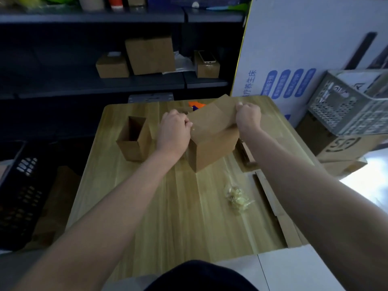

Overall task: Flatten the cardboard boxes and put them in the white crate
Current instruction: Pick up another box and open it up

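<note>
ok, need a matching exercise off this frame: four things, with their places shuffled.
Things: 1 gripped box; 2 open box; 3 clear crumpled wad; 4 white crate.
Places: a on stacked cartons right of the table; b between left hand and right hand; c on the table, nearest the person; d table's left part, untouched.
Pairs: 1-b; 2-d; 3-c; 4-a.

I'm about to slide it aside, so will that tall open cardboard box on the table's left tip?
Probably tips easily: the open cardboard box stands tall on a narrow base. Likely light, since it looks empty inside. Its thin walls would probably flex under a squeeze.
</note>
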{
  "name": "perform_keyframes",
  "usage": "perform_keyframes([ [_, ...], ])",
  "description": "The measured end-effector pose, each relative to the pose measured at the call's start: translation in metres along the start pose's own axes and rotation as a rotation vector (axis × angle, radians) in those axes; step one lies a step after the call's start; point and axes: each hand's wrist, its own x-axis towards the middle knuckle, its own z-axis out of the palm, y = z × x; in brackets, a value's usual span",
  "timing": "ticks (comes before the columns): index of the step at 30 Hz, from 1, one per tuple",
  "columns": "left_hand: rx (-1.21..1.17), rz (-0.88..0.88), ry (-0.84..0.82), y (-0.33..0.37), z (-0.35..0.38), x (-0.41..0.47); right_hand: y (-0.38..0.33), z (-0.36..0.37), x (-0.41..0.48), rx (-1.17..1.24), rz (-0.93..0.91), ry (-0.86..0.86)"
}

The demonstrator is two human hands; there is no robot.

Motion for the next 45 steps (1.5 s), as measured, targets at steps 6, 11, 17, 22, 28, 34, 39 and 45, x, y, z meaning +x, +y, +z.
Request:
perform_keyframes([
  [6,-0.009,-0.099,-0.168,-0.005,0.012,-0.025,0.038,-0.004,-0.019,0.103,0.111,-0.036],
  [11,-0.030,-0.197,-0.310,-0.030,0.017,-0.040,0.066,0.013,-0.037,0.054,0.267,-0.128],
  [17,-0.003,-0.323,-0.394,-0.065,0.017,-0.060,0.097,0.032,-0.053,-0.130,0.322,-0.266],
  [22,-0.056,-0.331,-0.403,-0.072,0.016,-0.059,0.093,0.037,-0.049,-0.775,-0.274,-0.358],
  [28,-0.058,-0.328,-0.389,-0.075,0.011,-0.059,0.082,0.055,-0.051,-1.250,-0.564,-0.820],
  [34,-0.108,-0.339,-0.418,-0.077,0.012,-0.060,0.071,0.060,-0.048,-1.376,-0.545,-0.797],
  [39,-0.095,-0.392,-0.414,-0.073,0.017,-0.059,0.067,0.062,-0.053,-1.387,-0.499,-0.800],
  [45,0.006,-0.369,-0.377,-0.062,0.018,-0.063,0.066,0.060,-0.054,-1.337,-0.472,-0.816],
])
